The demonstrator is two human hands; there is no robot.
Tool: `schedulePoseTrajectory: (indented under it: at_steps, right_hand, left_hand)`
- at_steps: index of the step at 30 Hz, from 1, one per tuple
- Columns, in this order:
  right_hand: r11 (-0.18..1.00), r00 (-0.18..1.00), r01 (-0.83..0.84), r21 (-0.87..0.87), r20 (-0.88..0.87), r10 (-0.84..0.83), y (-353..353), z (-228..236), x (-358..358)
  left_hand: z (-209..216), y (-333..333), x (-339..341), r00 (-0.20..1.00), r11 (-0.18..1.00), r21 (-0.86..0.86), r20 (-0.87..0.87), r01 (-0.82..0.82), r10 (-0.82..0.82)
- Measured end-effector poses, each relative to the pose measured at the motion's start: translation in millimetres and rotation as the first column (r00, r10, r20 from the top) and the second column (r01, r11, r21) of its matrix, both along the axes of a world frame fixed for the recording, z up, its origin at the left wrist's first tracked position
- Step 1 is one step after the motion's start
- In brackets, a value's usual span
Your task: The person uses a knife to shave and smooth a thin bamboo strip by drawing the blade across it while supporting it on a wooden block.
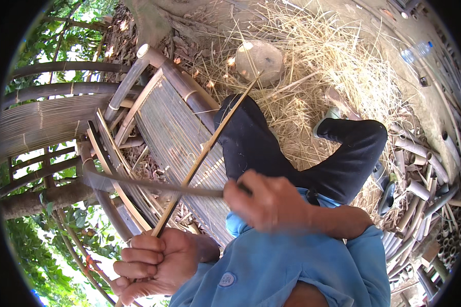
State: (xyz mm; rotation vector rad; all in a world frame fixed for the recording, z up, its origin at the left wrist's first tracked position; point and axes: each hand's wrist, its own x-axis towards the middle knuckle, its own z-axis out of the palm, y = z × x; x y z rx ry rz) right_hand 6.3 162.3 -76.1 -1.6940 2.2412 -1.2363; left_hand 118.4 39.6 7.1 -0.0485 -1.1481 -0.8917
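A long, narrow bamboo strip (206, 148) runs slantwise across my lap, its far end up near a round block. My left hand (156, 263) is closed around its near end, at the lower left. In my right hand (271, 202), a long-bladed knife (153, 185) is gripped by the handle, in front of my blue shirt. The blade points left and crosses the strip beyond my left fist; whether it cuts in or only lies over it cannot be made out. The blade's tip and my right hand are smeared by motion.
I sit on a slatted bamboo bench (176, 120). More split bamboo strips (119, 176) lean at its left. A round block (259, 62) stands amid pale shavings (333, 56). Bamboo offcuts (420, 189) are piled at right, and a plastic bottle (416, 52) lies far right.
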Motion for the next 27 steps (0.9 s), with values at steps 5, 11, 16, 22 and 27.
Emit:
schedulePoseTrajectory:
  at_steps: [5,11,16,22,27]
  right_hand:
    - [0.998,1.000,0.015,0.058,-0.025,-0.013,-2,-25,-14]
    - [0.999,0.996,-0.046,0.001,-0.078,0.046,4,-22,-14]
    - [0.995,0.999,-0.048,0.090,0.004,0.048,10,-23,-9]
    - [0.981,0.982,0.144,0.132,-0.142,-0.125,-14,-90,-73]
    - [0.970,0.975,0.110,0.218,-0.215,-0.062,-9,-116,-76]
  left_hand:
    - [-2,3,-5,0.995,0.995,0.012,0.019,-0.098,0.097]
    - [-6,9,-5,0.995,0.995,0.022,-0.008,-0.100,0.100]
    - [-5,4,-3,0.995,0.989,0.103,0.017,-0.104,0.103]
    - [-9,7,-2,0.966,0.961,0.099,0.031,-0.258,0.256]
    - [-16,-4,6,0.928,0.922,0.118,0.113,-0.368,0.356]
